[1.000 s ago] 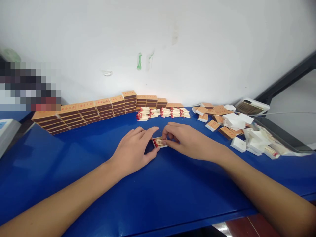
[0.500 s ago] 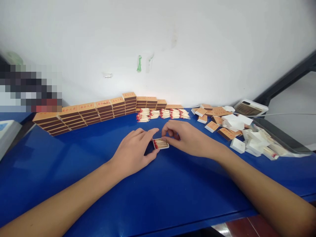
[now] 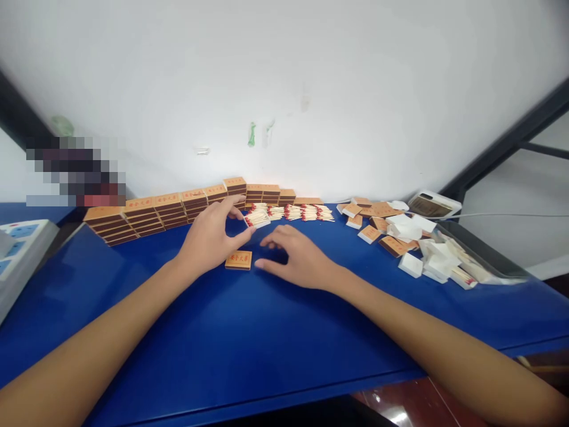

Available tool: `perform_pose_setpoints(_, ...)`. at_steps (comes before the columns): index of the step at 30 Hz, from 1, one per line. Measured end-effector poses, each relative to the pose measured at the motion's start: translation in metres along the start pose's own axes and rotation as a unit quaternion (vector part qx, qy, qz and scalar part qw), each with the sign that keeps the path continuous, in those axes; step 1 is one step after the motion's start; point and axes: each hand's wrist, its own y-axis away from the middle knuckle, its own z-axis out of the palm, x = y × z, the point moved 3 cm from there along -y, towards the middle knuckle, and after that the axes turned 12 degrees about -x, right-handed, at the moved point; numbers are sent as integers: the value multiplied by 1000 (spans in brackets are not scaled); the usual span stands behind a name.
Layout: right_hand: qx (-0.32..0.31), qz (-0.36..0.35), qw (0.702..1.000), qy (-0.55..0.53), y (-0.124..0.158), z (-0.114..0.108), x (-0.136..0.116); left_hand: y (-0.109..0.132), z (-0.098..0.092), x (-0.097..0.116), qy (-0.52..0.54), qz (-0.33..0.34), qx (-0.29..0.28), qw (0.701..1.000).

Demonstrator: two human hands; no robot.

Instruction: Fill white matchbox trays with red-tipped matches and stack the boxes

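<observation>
Between the thumb and fingers of my left hand (image 3: pixel 212 232) is a white matchbox tray (image 3: pixel 258 222) filled with red-tipped matches. It is held just in front of the match piles, which its far edge partly overlaps. An orange matchbox cover (image 3: pixel 239 261) lies flat on the blue table below my left thumb; whether anything is inside it cannot be seen. My right hand (image 3: pixel 296 255) hovers to the right of that cover, fingers curved and apart, holding nothing. Several small piles of loose matches (image 3: pixel 293 212) lie in a row beyond both hands.
Stacked matchboxes (image 3: pixel 166 209) line the wall from the left to the middle. At the right lie a heap of orange covers (image 3: pixel 395 244), white trays (image 3: pixel 410 265) and a dark bin-like tray (image 3: pixel 484 252). A white device (image 3: pixel 433 203) with a cable leans behind them.
My left hand has moved left and up in view with the filled tray. The right hand has left the matches and spread its fingers. The orange cover beneath the left hand now shows.
</observation>
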Motion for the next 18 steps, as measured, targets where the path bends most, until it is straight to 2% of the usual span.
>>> perform_pose_setpoints(3,-7,-24,1000,10,-9,17,-17,1,1,-2,5,5,0,1000)
perform_pose_setpoints(6,-9,-48,999,-3,-12,14,-18,1,1,-4,10,12,-1,1000)
perform_pose_setpoints(9,-40,-47,997,-39,-5,-9,-3,0,2,-10,16,20,-13,1000)
perform_pose_setpoints(12,-81,10,993,-86,7,-38,25,-1,5,-14,31,17,-34,999)
perform_pose_setpoints(15,-51,59,988,-131,16,-62,53,-1,7,-13,63,9,-59,996)
perform_pose_setpoints(18,-25,79,987,-140,18,-70,68,1,10,-8,94,3,-67,993)
